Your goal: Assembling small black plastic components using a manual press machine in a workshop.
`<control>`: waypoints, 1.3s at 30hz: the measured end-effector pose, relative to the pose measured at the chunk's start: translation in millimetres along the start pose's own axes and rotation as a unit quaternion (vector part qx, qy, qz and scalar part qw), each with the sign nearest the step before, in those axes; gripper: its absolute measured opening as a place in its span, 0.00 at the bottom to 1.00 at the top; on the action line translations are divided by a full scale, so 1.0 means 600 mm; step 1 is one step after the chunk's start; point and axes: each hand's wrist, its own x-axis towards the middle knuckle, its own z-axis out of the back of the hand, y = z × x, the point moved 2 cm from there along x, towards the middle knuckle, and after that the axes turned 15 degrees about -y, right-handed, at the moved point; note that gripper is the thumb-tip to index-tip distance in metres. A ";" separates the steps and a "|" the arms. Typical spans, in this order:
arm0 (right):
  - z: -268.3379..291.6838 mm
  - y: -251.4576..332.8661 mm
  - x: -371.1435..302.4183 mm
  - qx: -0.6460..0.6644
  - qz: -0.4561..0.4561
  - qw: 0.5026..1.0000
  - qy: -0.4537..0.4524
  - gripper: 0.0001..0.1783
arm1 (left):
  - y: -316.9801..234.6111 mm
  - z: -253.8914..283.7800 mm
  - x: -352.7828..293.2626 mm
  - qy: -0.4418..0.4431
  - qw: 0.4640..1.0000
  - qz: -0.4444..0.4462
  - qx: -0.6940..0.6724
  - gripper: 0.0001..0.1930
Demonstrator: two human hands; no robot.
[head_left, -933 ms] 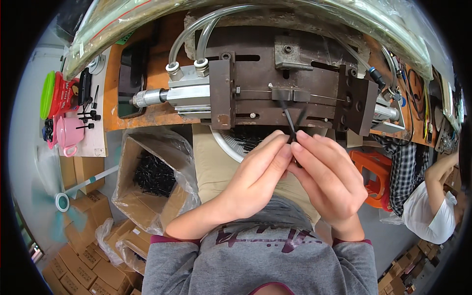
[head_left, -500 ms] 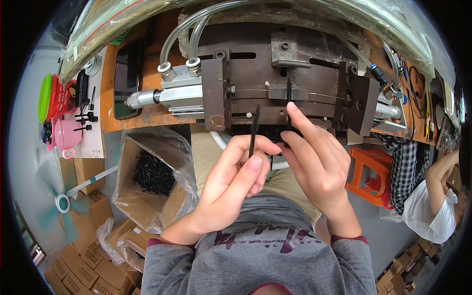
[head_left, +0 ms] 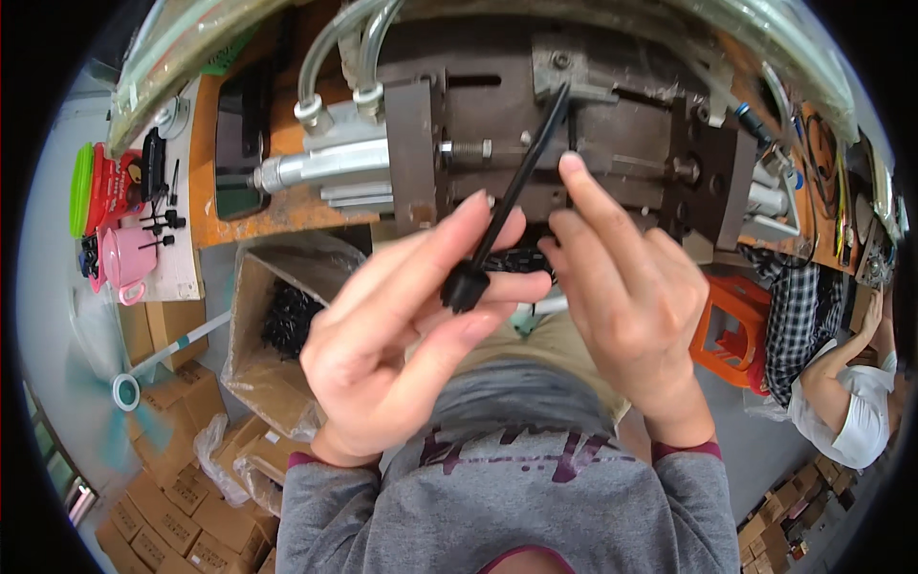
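Left hand [head_left: 392, 335]: we see curled fingers holding a black stick [head_left: 522, 180] near its knobbed end.
Black stick: slants up before the machine [head_left: 488, 120], partly hiding it.
Right hand [head_left: 631, 297]: half-curled; we cannot tell whether it grips the dark sliver [head_left: 573, 132] above its forefinger.

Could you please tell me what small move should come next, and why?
Perhaps have the left hand swing its black knobbed stick slightly left: the far end appears close to the thin dark rod at the index fingertip of the right hand.
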 end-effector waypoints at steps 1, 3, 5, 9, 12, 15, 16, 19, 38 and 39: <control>-0.003 -0.003 0.001 -0.002 0.005 1.000 -0.007 0.13 | 0.003 0.002 0.001 0.002 0.999 -0.030 0.019 0.30; -0.006 -0.004 -0.005 -0.001 0.003 1.000 -0.018 0.14 | 0.006 0.014 0.005 0.008 0.991 -0.099 0.095 0.28; -0.013 -0.015 -0.012 0.023 -0.003 0.999 -0.037 0.14 | 0.007 0.020 0.005 0.006 0.981 -0.138 0.139 0.26; -0.007 -0.019 -0.018 0.123 -0.047 0.991 -0.025 0.15 | 0.008 0.009 0.004 -0.015 0.963 -0.195 0.185 0.26; -0.006 -0.024 -0.037 0.177 -0.015 0.983 -0.045 0.15 | 0.012 0.010 0.010 -0.027 0.946 -0.244 0.214 0.25; -0.023 -0.030 -0.094 0.110 0.001 0.993 -0.039 0.17 | 0.008 0.011 0.010 -0.025 0.937 -0.254 0.239 0.24; -0.030 -0.030 -0.119 0.084 -0.010 0.996 -0.031 0.16 | 0.009 0.011 0.010 -0.024 0.936 -0.254 0.242 0.24; -0.043 -0.017 -0.208 0.119 -0.056 0.991 0.029 0.12 | 0.013 0.017 0.007 -0.026 0.933 -0.258 0.251 0.23; -0.180 0.024 -0.357 0.253 -0.271 0.677 0.636 0.40 | 0.017 0.006 0.004 -0.003 0.923 -0.276 0.269 0.24; -0.183 0.025 -0.361 0.263 -0.289 0.666 0.635 0.40 | 0.017 0.007 0.005 -0.001 0.923 -0.273 0.271 0.24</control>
